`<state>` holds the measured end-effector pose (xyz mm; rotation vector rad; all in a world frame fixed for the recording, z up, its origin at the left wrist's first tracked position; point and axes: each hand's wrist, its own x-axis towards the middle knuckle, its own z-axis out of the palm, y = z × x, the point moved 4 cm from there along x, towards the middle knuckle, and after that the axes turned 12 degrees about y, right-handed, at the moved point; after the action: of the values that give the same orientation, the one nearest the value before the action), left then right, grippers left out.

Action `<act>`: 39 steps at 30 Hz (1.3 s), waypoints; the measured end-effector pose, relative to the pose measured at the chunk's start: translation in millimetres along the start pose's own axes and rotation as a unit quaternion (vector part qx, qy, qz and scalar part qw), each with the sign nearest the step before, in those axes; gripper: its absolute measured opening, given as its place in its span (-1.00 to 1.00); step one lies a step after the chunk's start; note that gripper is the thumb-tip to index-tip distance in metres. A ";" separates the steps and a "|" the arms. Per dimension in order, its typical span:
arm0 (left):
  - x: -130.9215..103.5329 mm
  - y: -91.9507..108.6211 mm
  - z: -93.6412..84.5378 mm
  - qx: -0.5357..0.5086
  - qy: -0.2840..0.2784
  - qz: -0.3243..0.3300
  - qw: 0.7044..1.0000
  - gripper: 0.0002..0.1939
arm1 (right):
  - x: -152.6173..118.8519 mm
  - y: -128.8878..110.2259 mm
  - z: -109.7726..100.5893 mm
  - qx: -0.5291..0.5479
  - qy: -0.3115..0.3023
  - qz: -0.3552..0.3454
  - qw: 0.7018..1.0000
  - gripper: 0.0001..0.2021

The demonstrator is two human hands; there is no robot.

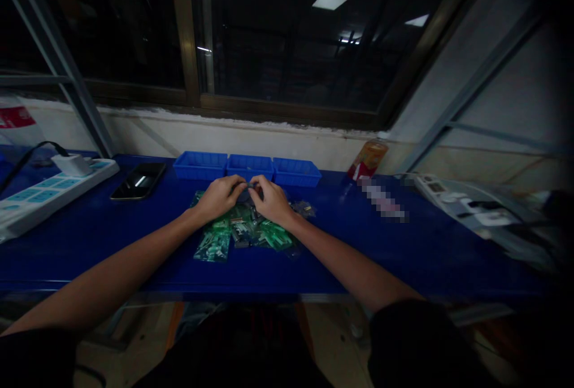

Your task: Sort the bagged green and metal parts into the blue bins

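Had green packets (213, 243) heaped near the front of the blue table (269, 275). Just above, pinched a small dark piece (250, 185) in both the left hand (222, 196) and the right hand (272, 201), close together; could not tell its exact shape. Had a phone (139, 182) well off to the left, three blue trays (249, 167) in a row just past the hands, a drink bottle (372, 158) farther right, and a dark window (291, 35) behind.
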<state>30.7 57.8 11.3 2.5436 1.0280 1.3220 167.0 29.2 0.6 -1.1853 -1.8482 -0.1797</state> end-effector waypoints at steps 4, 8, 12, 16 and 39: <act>-0.6 -0.4 0.2 -0.012 0.006 -0.007 1.000 -0.71 | 0.2 1.0 0.8 -0.013 0.005 0.003 1.000 -0.85; -0.2 2.7 -1.4 -0.024 0.023 0.022 0.999 -0.73 | 0.8 2.2 1.2 -0.037 0.000 0.012 0.999 -0.79; -0.4 4.1 -1.7 -0.009 0.024 0.030 0.999 -0.77 | 1.2 0.9 0.8 -0.036 -0.016 0.005 0.999 -0.76; -0.5 1.1 -1.2 0.011 0.024 0.014 1.000 -0.76 | 0.5 -0.1 -0.3 0.001 -0.013 0.013 1.000 -0.82; 0.0 2.1 -3.3 0.017 0.024 -0.001 1.000 -0.77 | 0.3 0.5 1.7 0.015 -0.011 0.015 1.000 -0.81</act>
<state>29.3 55.5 14.1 2.5467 1.0697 1.3840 166.4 30.6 -0.4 -1.1971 -1.8459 -0.1218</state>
